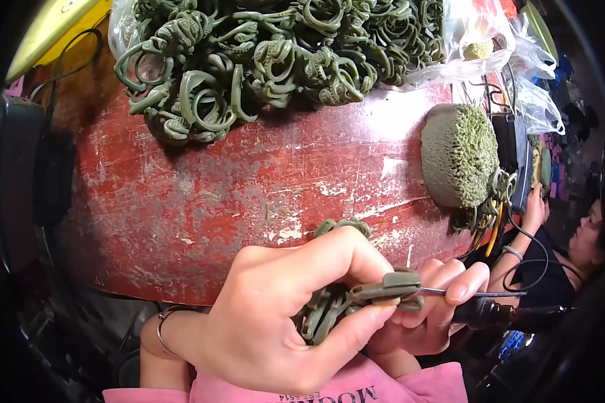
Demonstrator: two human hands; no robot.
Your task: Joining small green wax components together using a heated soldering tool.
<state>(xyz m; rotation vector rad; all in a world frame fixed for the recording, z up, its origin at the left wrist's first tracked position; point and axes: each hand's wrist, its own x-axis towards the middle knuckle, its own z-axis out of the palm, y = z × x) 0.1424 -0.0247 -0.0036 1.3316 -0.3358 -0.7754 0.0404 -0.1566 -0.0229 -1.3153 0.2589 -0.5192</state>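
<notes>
My left hand (275, 302) is closed round a cluster of dull green, curved, wax-like pieces. Its thumb and index finger pinch one green piece (386, 287) by the end. My right hand (423, 322) is closed just to the right, its fingers curled about a thin metal rod (497, 293). The rod's left end meets the pinched piece; whether it goes into it I cannot tell. Part of the cluster hides behind my left fingers, and more green loops (343, 226) show above the knuckles.
A heap of green ring-shaped pieces (275, 67) lies on clear plastic at the back of the worn red table (249, 195). A porous green block (457, 154) stands at the right, with cables beside it. Another person (538, 262) sits at the far right. A black box (30, 161) stands left.
</notes>
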